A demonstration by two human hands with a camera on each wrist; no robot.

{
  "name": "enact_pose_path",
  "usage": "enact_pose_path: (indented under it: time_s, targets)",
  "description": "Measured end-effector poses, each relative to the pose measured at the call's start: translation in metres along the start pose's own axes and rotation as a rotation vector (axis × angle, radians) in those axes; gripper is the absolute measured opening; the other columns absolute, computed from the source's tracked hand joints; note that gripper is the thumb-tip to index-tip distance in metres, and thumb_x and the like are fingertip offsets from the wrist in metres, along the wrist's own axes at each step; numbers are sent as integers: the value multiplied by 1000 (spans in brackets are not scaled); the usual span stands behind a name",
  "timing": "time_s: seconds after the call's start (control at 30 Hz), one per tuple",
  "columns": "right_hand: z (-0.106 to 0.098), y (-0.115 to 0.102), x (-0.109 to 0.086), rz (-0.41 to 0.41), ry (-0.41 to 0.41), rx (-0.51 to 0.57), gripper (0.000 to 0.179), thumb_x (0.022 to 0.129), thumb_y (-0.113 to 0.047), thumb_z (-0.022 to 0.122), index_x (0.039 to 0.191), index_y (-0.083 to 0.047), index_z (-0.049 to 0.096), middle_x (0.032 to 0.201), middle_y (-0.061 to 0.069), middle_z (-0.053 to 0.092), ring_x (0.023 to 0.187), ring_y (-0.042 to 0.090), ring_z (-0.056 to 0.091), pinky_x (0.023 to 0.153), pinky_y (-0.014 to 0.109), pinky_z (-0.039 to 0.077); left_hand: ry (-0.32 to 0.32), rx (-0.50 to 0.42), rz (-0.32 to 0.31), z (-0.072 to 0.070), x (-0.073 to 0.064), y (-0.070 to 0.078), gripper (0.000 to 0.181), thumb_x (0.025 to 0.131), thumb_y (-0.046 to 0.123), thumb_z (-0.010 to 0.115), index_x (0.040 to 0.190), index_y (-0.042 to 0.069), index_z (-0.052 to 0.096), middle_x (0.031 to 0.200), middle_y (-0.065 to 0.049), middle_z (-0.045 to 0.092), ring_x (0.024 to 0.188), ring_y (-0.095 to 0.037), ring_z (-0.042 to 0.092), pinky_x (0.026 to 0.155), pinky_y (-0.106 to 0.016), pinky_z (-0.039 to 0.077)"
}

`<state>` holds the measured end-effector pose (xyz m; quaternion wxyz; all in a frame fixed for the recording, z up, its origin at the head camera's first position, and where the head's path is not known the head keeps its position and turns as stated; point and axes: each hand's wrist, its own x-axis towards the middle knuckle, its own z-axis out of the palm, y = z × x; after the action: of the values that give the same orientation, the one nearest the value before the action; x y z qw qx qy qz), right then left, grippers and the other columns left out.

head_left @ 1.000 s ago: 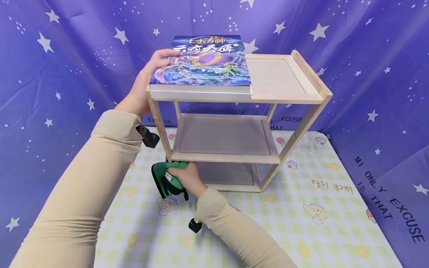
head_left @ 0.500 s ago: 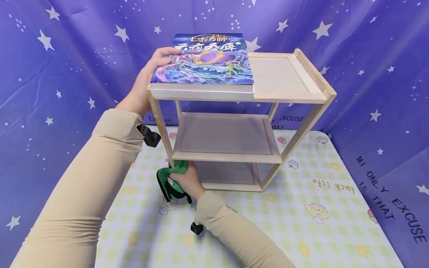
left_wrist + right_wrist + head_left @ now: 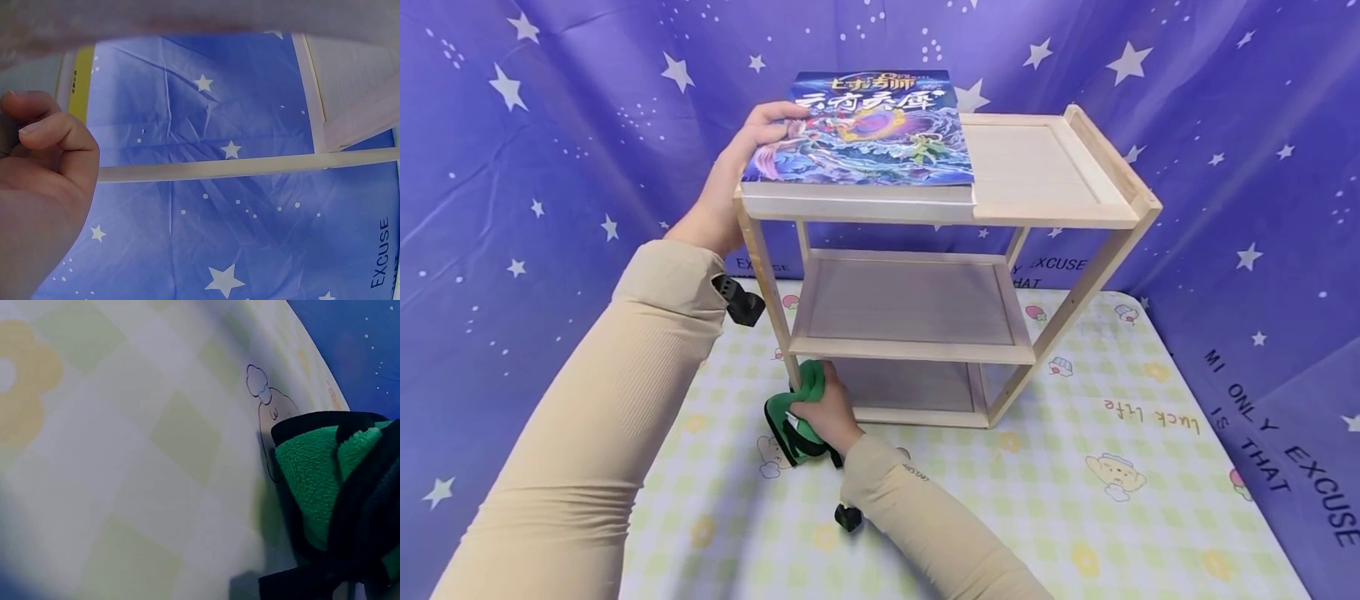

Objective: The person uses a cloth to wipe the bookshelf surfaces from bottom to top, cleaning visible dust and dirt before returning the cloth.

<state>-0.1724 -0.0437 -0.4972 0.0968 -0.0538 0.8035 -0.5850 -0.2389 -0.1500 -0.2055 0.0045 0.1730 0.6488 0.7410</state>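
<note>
A green cloth (image 3: 809,382) with black edging is bunched in my right hand (image 3: 832,415), wrapped against the lower front left leg of a wooden three-tier shelf (image 3: 1033,158). In the right wrist view, the folded green cloth (image 3: 310,465) shows its fuzzy face and a black strap; the fingers are out of sight. My left hand (image 3: 730,179) grips the shelf's top left end, fingertips over the left side of a thick blue illustrated book (image 3: 880,137). In the left wrist view, that hand (image 3: 53,162) has its visible fingers curled.
The shelf's middle board (image 3: 910,300) and bottom board (image 3: 917,387) sit below the book. A checked tablecloth (image 3: 1037,508) covers the table. Purple star-printed curtains (image 3: 580,100) hang close behind and at both sides. Small black wrist cameras (image 3: 743,302) stick out near each sleeve.
My right hand and the cloth have slid slightly down and to the right along the leg. The left hand keeps its hold, while the whole view has shifted a little.
</note>
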Motion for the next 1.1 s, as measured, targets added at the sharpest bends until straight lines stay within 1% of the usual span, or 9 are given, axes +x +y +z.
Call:
enact_pose_path:
  time_s: [0.17,0.33,0.4,0.5,0.57,0.8,0.93,1.0,1.1]
  targets:
    - [-2,-2,-3,24,5,-63,78,77,-9,75,145,-7,37,109,10,64,98,18,58,89,32,48,4,1,6,1,2,-1,30,99,25,35,123,27,54,150,0,35,136,-22,41,109,-27,36]
    - [-9,-3,-9,20,19,-101,73,74,-7,75,138,-6,41,106,10,63,96,20,58,88,35,49,12,-10,7,1,3,-2,30,99,24,36,123,26,54,150,-1,36,135,-22,42,108,-26,36]
    - [-13,-1,-12,16,28,-99,74,73,-8,76,138,-6,41,111,12,63,100,22,58,92,38,48,17,-7,7,1,3,-2,31,99,24,36,124,26,54,150,-1,36,135,-22,42,107,-26,36]
    - [-21,4,-20,15,34,-80,80,71,-9,78,142,-8,40,122,16,61,107,27,57,97,44,46,19,5,6,1,2,-2,32,98,25,36,125,26,53,150,-1,36,135,-22,42,107,-26,36]
    - [-27,6,-25,24,32,-73,84,71,-10,78,145,-10,38,128,17,59,110,28,56,98,45,45,18,5,6,1,2,-2,32,98,25,36,125,26,53,150,-1,36,135,-22,42,108,-26,36]
    - [-51,9,-40,46,25,-95,86,71,-14,80,147,-14,38,125,19,60,104,28,58,89,43,48,22,-26,6,1,0,0,30,98,24,36,123,27,54,149,-2,38,134,-22,43,105,-26,38]
    - [-64,8,-46,57,5,-158,87,73,-17,80,148,-14,37,132,20,58,107,30,58,89,45,48,17,-23,2,1,0,0,30,98,24,37,123,27,53,149,-3,38,134,-22,43,106,-26,37]
    - [-71,7,-51,56,-12,-216,87,74,-19,79,149,-13,36,136,21,56,111,32,58,90,47,49,11,-17,-5,1,-1,0,30,99,25,36,124,27,53,150,-2,37,135,-22,42,107,-27,37]
    - [-80,5,-57,42,-48,-306,85,75,-18,78,149,-11,37,137,21,55,111,34,58,90,49,48,-1,-5,-17,0,-2,1,31,99,26,36,126,28,51,151,-2,35,137,-23,41,109,-28,36]
